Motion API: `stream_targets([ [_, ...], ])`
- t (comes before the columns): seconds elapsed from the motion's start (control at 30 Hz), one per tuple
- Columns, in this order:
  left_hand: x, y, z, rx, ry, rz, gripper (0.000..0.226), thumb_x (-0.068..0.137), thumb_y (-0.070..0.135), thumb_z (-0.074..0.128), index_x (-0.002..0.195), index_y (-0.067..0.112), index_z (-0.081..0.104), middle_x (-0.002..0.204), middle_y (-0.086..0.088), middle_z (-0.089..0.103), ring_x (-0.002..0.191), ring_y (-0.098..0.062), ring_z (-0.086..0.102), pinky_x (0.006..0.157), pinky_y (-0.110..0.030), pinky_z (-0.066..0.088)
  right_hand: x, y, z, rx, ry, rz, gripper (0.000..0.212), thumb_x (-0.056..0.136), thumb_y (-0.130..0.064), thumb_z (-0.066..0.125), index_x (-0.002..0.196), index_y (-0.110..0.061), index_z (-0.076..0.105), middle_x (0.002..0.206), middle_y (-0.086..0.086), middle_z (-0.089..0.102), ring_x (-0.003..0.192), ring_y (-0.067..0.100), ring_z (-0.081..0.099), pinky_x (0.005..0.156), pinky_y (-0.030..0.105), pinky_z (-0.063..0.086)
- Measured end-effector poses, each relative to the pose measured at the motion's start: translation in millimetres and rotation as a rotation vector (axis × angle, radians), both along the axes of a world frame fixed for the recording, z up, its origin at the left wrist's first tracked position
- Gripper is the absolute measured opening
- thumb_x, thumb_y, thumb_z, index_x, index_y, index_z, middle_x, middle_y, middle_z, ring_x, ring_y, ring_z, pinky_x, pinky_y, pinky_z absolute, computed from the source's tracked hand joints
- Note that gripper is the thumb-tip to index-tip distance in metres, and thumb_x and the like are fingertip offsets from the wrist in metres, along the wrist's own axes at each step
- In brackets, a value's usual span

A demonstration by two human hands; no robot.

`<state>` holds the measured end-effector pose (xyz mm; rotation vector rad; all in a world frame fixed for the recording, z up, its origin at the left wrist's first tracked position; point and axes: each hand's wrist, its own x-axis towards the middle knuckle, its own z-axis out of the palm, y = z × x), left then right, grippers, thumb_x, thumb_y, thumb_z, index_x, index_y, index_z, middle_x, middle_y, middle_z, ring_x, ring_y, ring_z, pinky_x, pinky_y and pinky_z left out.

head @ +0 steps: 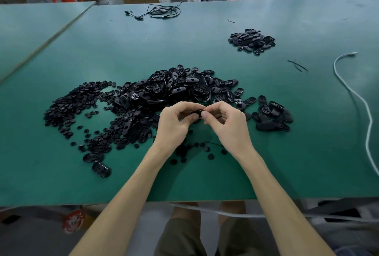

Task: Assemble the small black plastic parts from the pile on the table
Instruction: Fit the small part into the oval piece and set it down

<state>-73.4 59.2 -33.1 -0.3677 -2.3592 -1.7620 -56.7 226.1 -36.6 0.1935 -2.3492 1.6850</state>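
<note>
At the far left of the green table (pixel 61 173), whose matte top shows faint scuffs, lies a spread of small round black discs (pixel 67 108), flat and button-like, thinning into loose strays toward the near edge; beside it, touching and partly overlapping, rises the main pile (pixel 174 89) of glossy oval black shells, some lying hollow side up with ribs and holes showing, others smooth back up, too tangled to count; three oval shells (pixel 96 158) lie apart at the near left; the left hand (pixel 174 124) is raised over the near edge of the pile, fingers curled inward and thumb pressed forward, gripping one side of a small black part (pixel 197 112); that part sits between both hands and is almost wholly hidden by the fingers, so its shape cannot be told; the right hand (pixel 227 124) meets it from the other side, thumb and forefinger pinched on the same part, remaining fingers folded loosely; both bare forearms reach in from the lower edge, where they are cut off; a few loose discs lie shadowed beneath the wrists; farther right and well back, a smaller heap (pixel 252 40) of oval pieces sits alone; a white cable (pixel 361 102) curves along the right side, running out of view.
</note>
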Motion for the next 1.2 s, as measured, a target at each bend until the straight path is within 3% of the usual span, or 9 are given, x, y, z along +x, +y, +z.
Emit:
stream_targets([
  [0.2,-0.7,0.4,-0.3,-0.025,0.011,-0.013,0.038,0.09,-0.016,0.066,0.101,0.019,0.077,0.097,0.004,0.078,0.094,-0.013,0.073,0.088,-0.026,0.059,-1.7,-0.4,-1.5,0.014,-0.009,0.011,0.004,0.094,-0.016,0.077,0.093,-0.02,0.075,0.078,-0.01,0.074,0.075,0.012,0.072,0.077,0.028,0.059],
  [0.37,-0.8,1.2,-2.2,-0.044,0.008,-0.003,0.055,0.084,-0.026,0.057,0.094,0.026,0.071,0.094,0.007,0.074,0.091,-0.012,0.069,0.082,-0.019,0.055,-2.3,-1.1,-3.6,0.037,-0.005,0.026,0.003,0.094,-0.021,0.078,0.092,-0.021,0.075,0.078,-0.011,0.073,0.074,0.01,0.07,0.07,0.016,0.052],
  [0.77,4.0,3.9,0.2,-0.048,-0.014,0.02,0.049,0.08,-0.029,0.055,0.092,0.016,0.071,0.088,0.008,0.07,0.075,0.004,0.061,0.071,-0.011,0.049,-3.5,-1.7,-6.5,0.054,0.008,0.046,0.004,0.094,-0.024,0.077,0.091,-0.023,0.074,0.079,-0.014,0.073,0.073,0.009,0.069,0.069,0.014,0.05],
  [0.97,3.4,3.2,-0.5,-0.066,-0.03,0.024,0.054,0.079,-0.028,0.053,0.088,0.023,0.07,0.081,0.019,0.069,0.07,0.0,0.058,0.068,-0.012,0.049,-3.2,-1.6,-5.8,0.065,0.028,0.044,0.007,0.094,-0.026,0.077,0.088,-0.025,0.074,0.076,-0.014,0.072,0.072,0.009,0.069,0.069,0.014,0.05],
  [1.2,2.3,2.3,-2.1,-0.092,-0.024,0.012,0.054,0.079,-0.028,0.053,0.087,0.022,0.07,0.084,0.014,0.071,0.074,-0.006,0.063,0.072,-0.015,0.052,-3.3,-1.6,-5.9,0.078,0.03,0.039,0.009,0.094,-0.027,0.077,0.086,-0.025,0.074,0.074,-0.012,0.071,0.07,0.011,0.068,0.067,0.016,0.05],
])
